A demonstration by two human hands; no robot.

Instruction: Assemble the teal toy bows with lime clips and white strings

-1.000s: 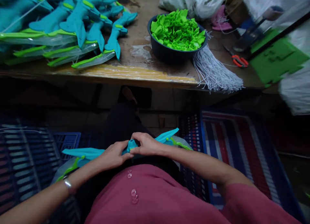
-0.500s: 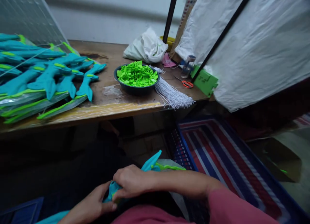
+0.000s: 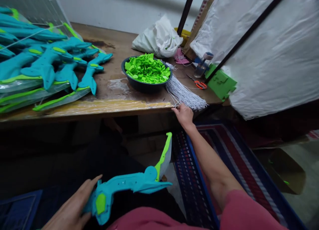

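Observation:
My left hand (image 3: 74, 203) is closed around one end of a teal plastic piece (image 3: 124, 183) that looks like part of a toy bow. A lime-green patch shows near the grip, and a lime-edged, see-through limb points up from its far end. The piece lies across my lap. At the table's front edge, my right hand (image 3: 183, 115) pinches at the white cords (image 3: 186, 94), finger and thumb together on the loose strands beside the bundle. How many strands are between the fingertips is too small to tell.
A dark bowl (image 3: 147, 88) heaped with lime-green pieces (image 3: 149, 69) stands left of the cords. Similar teal pieces (image 3: 50, 64) are piled at left. Behind are a white bag (image 3: 159, 37), orange-handled scissors (image 3: 200, 84) and a green block (image 3: 221, 80). A blue crate (image 3: 199, 177) stands below right.
My right hand has left the teal piece and reached forward to the cords on the table. The teal piece has turned in my left hand, its green limb now pointing up.

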